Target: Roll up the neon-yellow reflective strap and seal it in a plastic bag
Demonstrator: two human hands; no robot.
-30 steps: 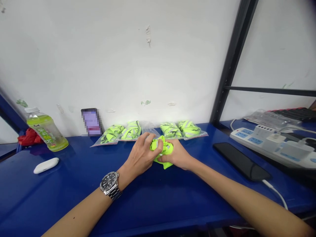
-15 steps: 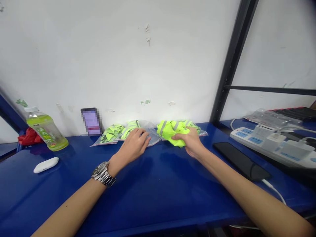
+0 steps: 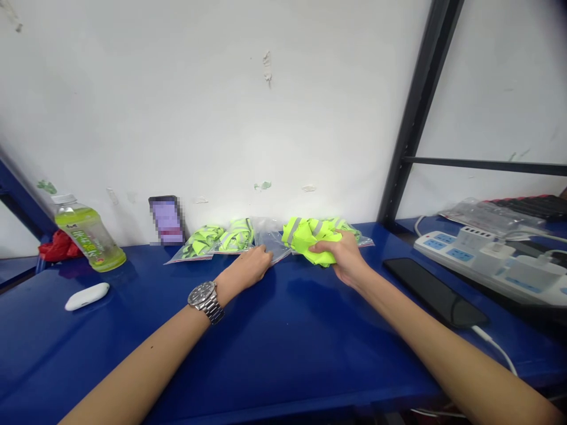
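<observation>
My right hand (image 3: 345, 254) is closed around a crumpled fluorescent yellow reflective vest (image 3: 305, 233) with grey bands. It holds the vest a little above the table, near the wall. My left hand (image 3: 250, 265), below a wrist with a metal watch (image 3: 207, 299), has its fingers curled together at the front edge of a clear plastic bag (image 3: 279, 251). Its fingertips are partly hidden. Left of that bag lie two clear bags with folded yellow vests, one vest (image 3: 202, 241) beside another vest (image 3: 237, 235). Behind my right hand, another bagged vest (image 3: 340, 224) shows in part.
On the blue table (image 3: 283, 354), a drink bottle (image 3: 93, 236), a red bundle (image 3: 59, 247) and a white case (image 3: 87, 296) lie left. A phone (image 3: 167, 219) leans on the wall. Right are a dark phone (image 3: 432, 292) on a cable, a power strip (image 3: 469, 254) and a black post (image 3: 410, 112).
My left hand has lowered and moved slightly right, its spread fingers closing at the clear bag's edge. My right hand keeps the vest in nearly the same place.
</observation>
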